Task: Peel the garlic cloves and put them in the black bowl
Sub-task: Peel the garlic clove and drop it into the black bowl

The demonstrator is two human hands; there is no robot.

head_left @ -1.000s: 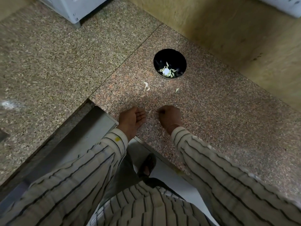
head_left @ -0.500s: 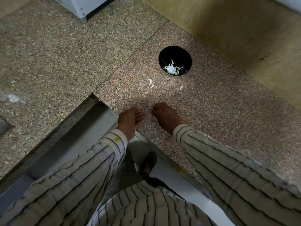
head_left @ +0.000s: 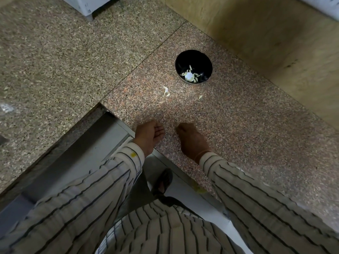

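- The left hand (head_left: 148, 136) sits at the near edge of the tabletop (head_left: 238, 129), palm turned toward the other hand and fingers loosely straight. Its grip is open and holds nothing that shows. Placed so, it looks like a catcher for whatever gets swept to the edge.
- The right hand (head_left: 191, 140) rests knuckles-up just beside it, fingers curled down onto the stone. The fingertips are hidden beneath the hand, so I cannot tell whether its grip has closed on a clove or scrap or is only raking the surface.
- The black bowl (head_left: 185, 60) stands upright farther back on the tabletop, well apart from both hands. A small heap of pale garlic cloves (head_left: 189, 76) lies at its bottom (glare on the heap hides how many there are, and whether bits of skin lie among them).
- Loose peel scraps (head_left: 166, 91) lie on the stone between bowl and hands, nearer the bowl, with a smaller fleck (head_left: 200, 97) to their right. I judge the peeling largely done, with tidying in hand.
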